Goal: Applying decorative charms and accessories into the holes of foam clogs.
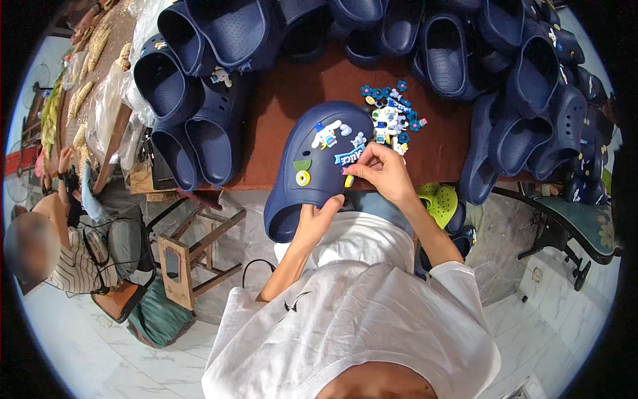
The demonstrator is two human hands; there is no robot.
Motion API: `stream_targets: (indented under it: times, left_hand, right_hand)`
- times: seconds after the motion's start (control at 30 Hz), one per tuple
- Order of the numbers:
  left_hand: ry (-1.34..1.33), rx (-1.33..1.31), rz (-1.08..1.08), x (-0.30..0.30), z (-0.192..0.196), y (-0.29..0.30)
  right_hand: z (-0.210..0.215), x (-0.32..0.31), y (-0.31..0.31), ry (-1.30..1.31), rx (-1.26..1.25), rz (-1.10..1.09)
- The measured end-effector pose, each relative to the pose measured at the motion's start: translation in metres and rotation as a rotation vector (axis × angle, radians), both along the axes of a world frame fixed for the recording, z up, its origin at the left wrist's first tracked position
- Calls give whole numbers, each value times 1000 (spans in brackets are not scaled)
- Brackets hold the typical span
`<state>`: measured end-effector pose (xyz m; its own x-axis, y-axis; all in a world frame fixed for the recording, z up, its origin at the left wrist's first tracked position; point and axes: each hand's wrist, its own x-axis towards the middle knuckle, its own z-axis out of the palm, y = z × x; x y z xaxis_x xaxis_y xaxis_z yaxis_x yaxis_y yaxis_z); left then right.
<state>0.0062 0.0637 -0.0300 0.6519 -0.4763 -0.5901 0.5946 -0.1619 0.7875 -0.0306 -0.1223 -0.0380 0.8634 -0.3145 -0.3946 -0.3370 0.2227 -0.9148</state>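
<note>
A navy clog (pixel 321 176) with a holed upper is tilted at the table's near edge. My left hand (pixel 318 223) is closed on its near side, some fingers hidden in the foot opening. My right hand (pixel 385 174) pinches a small yellow charm (pixel 349 180) close against the upper's right side. Fixed to the upper are a white character charm (pixel 325 136), a blue banner charm (pixel 347 158), a small grey-blue figure charm (pixel 359 140), a green half-round charm (pixel 302 164) and a yellow ring charm (pixel 303 178). Just beyond my right hand lies a loose pile of charms (pixel 387 120).
More navy clogs (pixel 445 56) crowd the back and both sides of the brown table (pixel 292 86). Lime-green clogs (pixel 440 205) sit below its edge. At left are a wooden stool (pixel 199 249) and a seated person (pixel 80 253); a dark chair (pixel 578 219) stands right.
</note>
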Motion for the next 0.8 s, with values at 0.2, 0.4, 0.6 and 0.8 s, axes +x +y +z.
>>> stream_targets:
  times: [0.2,0.4,0.6,0.8]
  left_hand:
    - [-6,-128,149,2,-14,6]
    - [43,-191,243,3,-16,1]
    - [9,-226,215,4,-17,1]
    - [-36,-190,143,5,-22,6]
  right_hand:
    - [-6,-5,19,-79,-205,-19]
    - [-4,-8,23,-186,-486,-60]
    - [3,-9,34,-253,-551,-80]
    - [1,-3,46,-289,-618,-143]
